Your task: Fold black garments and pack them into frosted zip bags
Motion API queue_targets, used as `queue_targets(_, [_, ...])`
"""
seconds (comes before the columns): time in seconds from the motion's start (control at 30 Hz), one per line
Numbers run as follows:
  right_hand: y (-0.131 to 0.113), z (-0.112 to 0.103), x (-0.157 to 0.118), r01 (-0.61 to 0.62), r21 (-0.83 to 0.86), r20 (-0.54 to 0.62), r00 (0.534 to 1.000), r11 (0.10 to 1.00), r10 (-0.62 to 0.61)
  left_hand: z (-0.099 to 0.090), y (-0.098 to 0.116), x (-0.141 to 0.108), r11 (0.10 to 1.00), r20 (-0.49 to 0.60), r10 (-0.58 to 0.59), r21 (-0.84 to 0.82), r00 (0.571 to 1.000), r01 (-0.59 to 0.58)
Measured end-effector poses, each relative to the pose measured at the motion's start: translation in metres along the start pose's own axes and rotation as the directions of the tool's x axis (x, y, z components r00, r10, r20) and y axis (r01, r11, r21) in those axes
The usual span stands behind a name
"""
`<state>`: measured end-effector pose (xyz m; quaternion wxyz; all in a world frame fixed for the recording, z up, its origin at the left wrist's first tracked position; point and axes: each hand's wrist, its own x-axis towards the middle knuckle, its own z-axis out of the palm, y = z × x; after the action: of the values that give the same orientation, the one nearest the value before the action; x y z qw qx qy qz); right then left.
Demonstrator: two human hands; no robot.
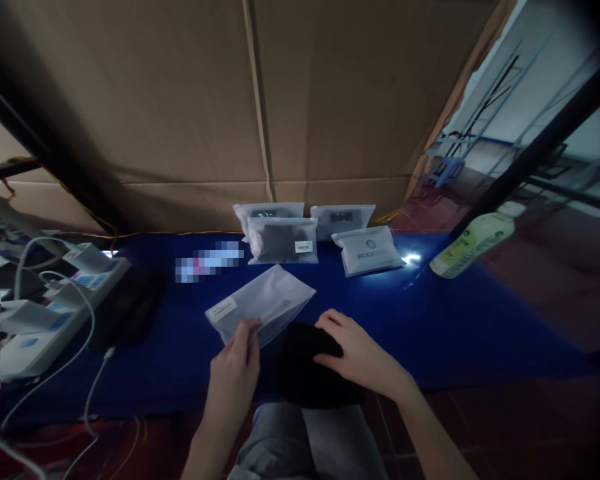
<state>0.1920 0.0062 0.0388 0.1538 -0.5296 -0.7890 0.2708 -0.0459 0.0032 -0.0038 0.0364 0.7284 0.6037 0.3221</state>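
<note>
In the head view my left hand (237,363) pinches the near edge of a frosted zip bag (265,300), which has a white barcode label at its left end. The bag looks flat and lies tilted over the blue table. My right hand (353,347) grips a soft black fabric item (310,373) at the table's front edge, just right of the bag. Its exact kind I cannot make out. Thumb and fingers close on its upper right side. The item's lower part hangs over the edge above my lap.
Several filled frosted bags, one a printed pouch (373,252), stand at the back of the blue table (380,320). A bottle (473,243) is at the right. On the left are a power strip (70,307) with white cables and a dark bundle (130,300). Cardboard (180,100) walls the back.
</note>
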Motion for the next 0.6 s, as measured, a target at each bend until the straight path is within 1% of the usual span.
queue_targets(0.03, [0.001, 0.000, -0.002, 0.023, -0.002, -0.006, 1.000, 1.000, -0.023, 0.003, 0.003, 0.006, 0.999, 0.002, 0.019, -0.048, 1.000, -0.019])
queue_targets(0.1, [0.003, 0.001, -0.005, 0.035, -0.021, -0.029, 0.999, 0.999, -0.036, 0.009, 0.007, 0.014, 0.995, 0.015, 0.061, -0.086, 0.998, -0.059])
queue_targets(0.2, [0.005, 0.002, -0.008, 0.038, 0.000, -0.030, 0.999, 0.999, -0.038, 0.014, 0.009, 0.018, 0.988, 0.097, 0.142, -0.066, 0.985, -0.136])
queue_targets(0.27, [0.004, -0.001, -0.008, 0.056, 0.040, -0.014, 0.998, 0.998, -0.056, 0.015, 0.008, 0.018, 0.983, 0.119, 0.177, -0.072, 0.977, -0.169])
queue_targets(0.37, [-0.002, -0.012, -0.008, 0.103, 0.072, -0.018, 0.995, 0.992, -0.102, 0.014, 0.007, 0.014, 0.974, 0.073, 0.191, -0.139, 0.979, -0.180])
queue_targets(0.43, [-0.008, -0.021, -0.006, 0.136, 0.090, -0.018, 0.991, 0.987, -0.135, 0.011, 0.008, 0.010, 0.958, 0.064, 0.209, -0.213, 0.976, -0.191])
queue_targets(0.53, [-0.021, -0.031, -0.001, 0.190, 0.115, 0.018, 0.981, 0.975, -0.193, 0.007, 0.009, 0.006, 0.920, 0.123, 0.245, -0.342, 0.962, -0.190])
queue_targets(0.6, [-0.027, -0.029, 0.003, 0.225, 0.099, 0.056, 0.971, 0.969, -0.231, 0.005, 0.010, 0.003, 0.884, 0.183, 0.251, -0.444, 0.951, -0.148])
